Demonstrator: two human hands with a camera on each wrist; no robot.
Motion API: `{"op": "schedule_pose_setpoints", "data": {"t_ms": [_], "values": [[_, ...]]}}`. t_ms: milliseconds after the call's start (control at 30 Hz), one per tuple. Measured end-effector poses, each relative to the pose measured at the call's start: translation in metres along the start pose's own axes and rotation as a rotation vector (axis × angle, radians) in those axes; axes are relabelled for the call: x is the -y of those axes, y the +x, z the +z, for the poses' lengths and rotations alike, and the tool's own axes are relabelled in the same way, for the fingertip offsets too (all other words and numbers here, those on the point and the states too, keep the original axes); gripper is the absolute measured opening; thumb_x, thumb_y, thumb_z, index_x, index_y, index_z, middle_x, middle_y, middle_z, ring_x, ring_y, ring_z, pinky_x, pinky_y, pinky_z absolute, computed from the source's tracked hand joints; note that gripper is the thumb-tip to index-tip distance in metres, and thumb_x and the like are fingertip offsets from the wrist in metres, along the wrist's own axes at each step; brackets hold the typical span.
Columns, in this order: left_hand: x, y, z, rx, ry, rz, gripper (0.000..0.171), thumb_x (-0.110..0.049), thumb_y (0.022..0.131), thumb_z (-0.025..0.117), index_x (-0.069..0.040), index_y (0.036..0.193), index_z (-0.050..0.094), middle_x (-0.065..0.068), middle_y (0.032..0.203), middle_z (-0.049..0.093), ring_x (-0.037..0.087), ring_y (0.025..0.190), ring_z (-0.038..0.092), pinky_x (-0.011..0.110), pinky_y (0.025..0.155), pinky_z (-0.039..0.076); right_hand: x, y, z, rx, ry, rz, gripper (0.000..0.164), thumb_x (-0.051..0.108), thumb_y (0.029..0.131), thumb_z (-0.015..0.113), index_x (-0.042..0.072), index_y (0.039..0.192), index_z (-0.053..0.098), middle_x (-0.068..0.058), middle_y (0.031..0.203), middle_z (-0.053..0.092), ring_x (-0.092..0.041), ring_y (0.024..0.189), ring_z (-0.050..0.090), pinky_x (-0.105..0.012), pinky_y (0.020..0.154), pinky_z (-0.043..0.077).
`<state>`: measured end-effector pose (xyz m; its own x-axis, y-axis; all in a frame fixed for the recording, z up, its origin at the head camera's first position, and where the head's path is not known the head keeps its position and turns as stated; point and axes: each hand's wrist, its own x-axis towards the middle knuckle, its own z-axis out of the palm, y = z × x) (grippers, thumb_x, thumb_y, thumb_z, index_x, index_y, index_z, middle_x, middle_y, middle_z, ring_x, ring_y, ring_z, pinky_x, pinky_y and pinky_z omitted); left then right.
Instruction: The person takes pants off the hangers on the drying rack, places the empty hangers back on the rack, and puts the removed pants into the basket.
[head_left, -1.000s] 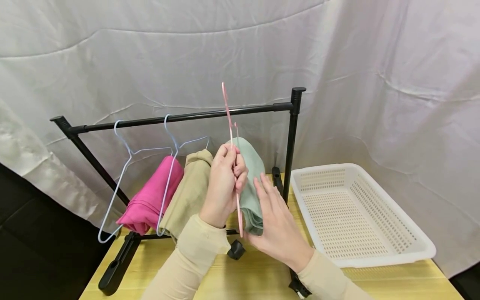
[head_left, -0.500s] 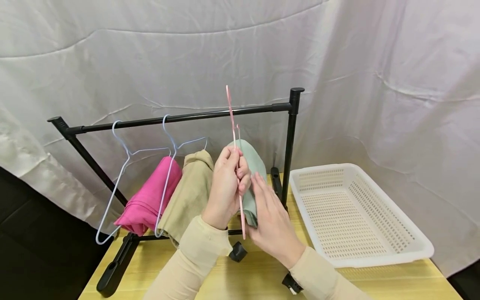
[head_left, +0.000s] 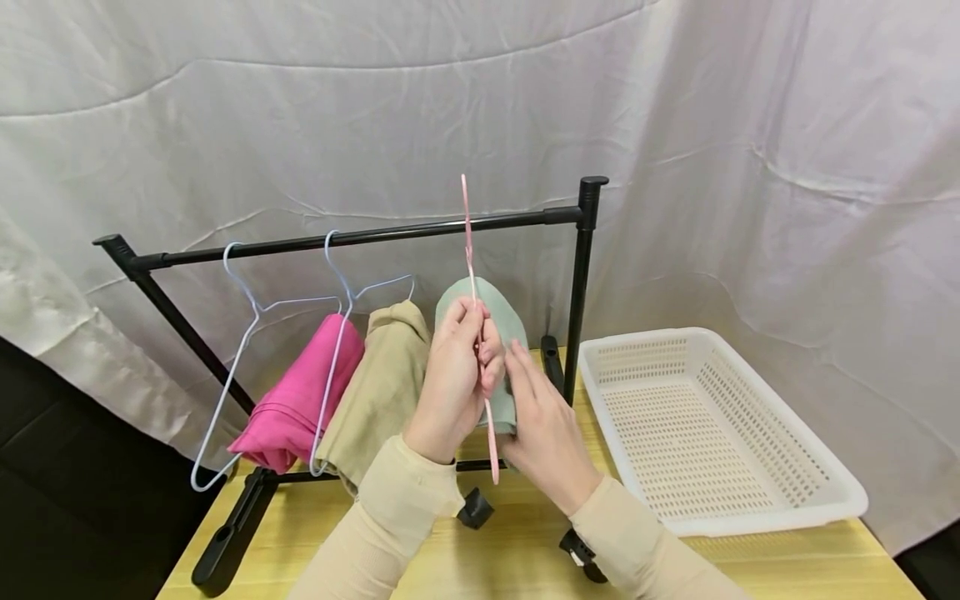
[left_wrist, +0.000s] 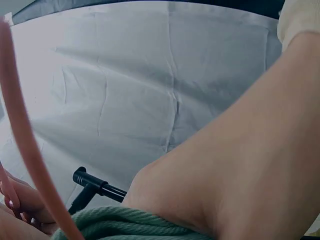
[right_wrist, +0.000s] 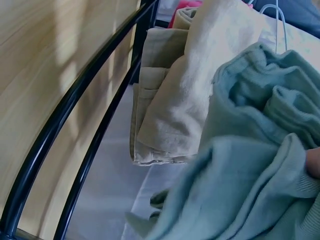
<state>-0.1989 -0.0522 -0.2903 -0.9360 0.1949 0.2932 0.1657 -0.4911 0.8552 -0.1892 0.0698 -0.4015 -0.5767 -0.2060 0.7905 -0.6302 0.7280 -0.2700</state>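
Observation:
My left hand (head_left: 461,367) grips a pink hanger (head_left: 492,442), seen nearly edge-on, its hook rising past the rack's bar. The folded pale green garment (head_left: 491,304) is over the hanger's lower part, behind my left hand. My right hand (head_left: 542,417) holds the garment's right side, fingers extended along it. In the right wrist view a fingertip (right_wrist: 313,162) presses into the layered green cloth. The left wrist view has green cloth against the right hand, with the pink hanger in front.
A black rack (head_left: 405,233) carries two blue hangers with a folded pink garment (head_left: 307,392) and a folded khaki garment (head_left: 382,383). A white perforated basket (head_left: 712,525) stands at right on the yellow wooden table (head_left: 427,550). A grey curtain (head_left: 360,125) hangs behind.
My right hand has moved left onto the green garment, whose lower edge has risen. The pink hanger and left hand have shifted slightly right and down, the hanger turning more edge-on.

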Motion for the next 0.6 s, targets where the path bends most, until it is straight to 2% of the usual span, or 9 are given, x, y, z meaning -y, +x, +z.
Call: {"op": "schedule_pose_setpoints", "data": {"t_ms": [167, 367, 500, 600], "values": [[-0.001, -0.001, -0.004, 0.006, 0.028, -0.007, 0.021, -0.022, 0.119, 0.035, -0.013, 0.101, 0.042, -0.005, 0.06, 0.038, 0.006, 0.039, 0.038, 0.018, 0.039, 0.03, -0.003, 0.004, 0.002, 0.004, -0.002, -0.008, 0.095, -0.002, 0.071, 0.092, 0.0, 0.155, 0.049, -0.022, 0.162, 0.051, -0.041, 0.143, 0.059, -0.051, 0.111, 0.056], [0.0, 0.0, -0.012, -0.006, 0.103, -0.029, 0.019, -0.022, 0.119, 0.036, -0.013, 0.104, 0.042, -0.004, 0.062, 0.04, 0.007, 0.041, 0.042, 0.019, 0.039, 0.035, -0.011, 0.007, -0.003, 0.032, 0.029, -0.015, 0.1, -0.016, 0.062, 0.078, 0.006, 0.156, 0.051, -0.023, 0.159, 0.054, -0.043, 0.136, 0.064, -0.053, 0.102, 0.061], [-0.001, 0.002, -0.018, -0.008, 0.125, -0.04, 0.019, -0.021, 0.119, 0.036, -0.012, 0.104, 0.043, -0.004, 0.063, 0.04, 0.008, 0.042, 0.043, 0.02, 0.04, 0.038, -0.016, 0.008, -0.009, 0.076, 0.045, -0.014, 0.102, -0.015, 0.063, 0.07, 0.01, 0.16, 0.049, -0.023, 0.159, 0.055, -0.044, 0.129, 0.069, -0.052, 0.092, 0.064], [0.0, 0.005, -0.019, -0.005, 0.132, -0.056, 0.02, -0.02, 0.119, 0.035, -0.012, 0.102, 0.042, -0.004, 0.063, 0.041, 0.008, 0.042, 0.043, 0.02, 0.04, 0.039, -0.019, 0.009, -0.014, 0.093, 0.035, -0.013, 0.099, -0.013, 0.065, 0.067, 0.01, 0.16, 0.049, -0.023, 0.158, 0.056, -0.043, 0.127, 0.07, -0.052, 0.09, 0.064]]}}
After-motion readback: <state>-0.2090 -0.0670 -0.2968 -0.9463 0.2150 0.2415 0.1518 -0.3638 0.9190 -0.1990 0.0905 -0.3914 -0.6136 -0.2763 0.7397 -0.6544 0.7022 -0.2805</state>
